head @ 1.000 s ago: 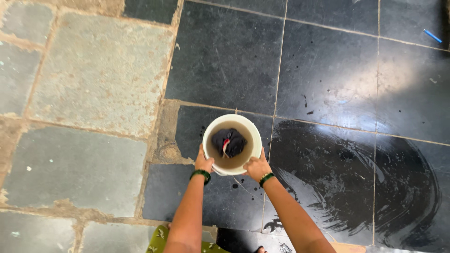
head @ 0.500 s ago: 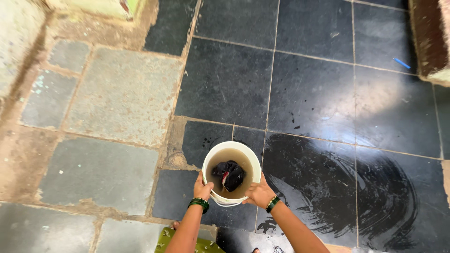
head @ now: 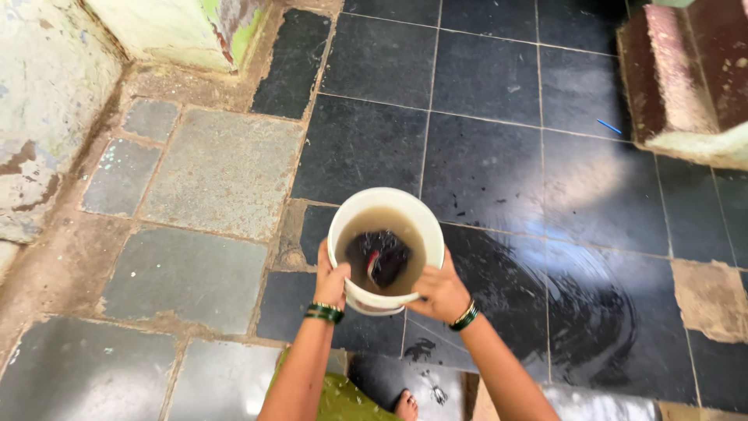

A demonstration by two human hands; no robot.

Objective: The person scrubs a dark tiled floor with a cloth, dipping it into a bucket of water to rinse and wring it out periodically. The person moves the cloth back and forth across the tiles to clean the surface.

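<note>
Head view: both hands, left (head: 333, 278) and right (head: 441, 292), clamp white bucket (head: 352, 209); murky water, dark cloth (head: 383, 256) inside.

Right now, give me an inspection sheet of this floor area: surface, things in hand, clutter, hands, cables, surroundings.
Surface: tiled floor, dark glossy tiles on the right with wet swirl marks, worn grey tiles with crumbling joints on the left.
Things in hand: white bucket held above the floor, filled with murky brown water; a dark cloth with a bit of red soaks in it.
Clutter: small blue stick lying on a dark tile.
Hands: left hand grips the bucket's left side; right hand grips its right side; green bangles on both wrists.
Cables: nothing seen.
Surroundings: peeling painted wall at left, a stone step at upper right, a bare foot below.
</note>
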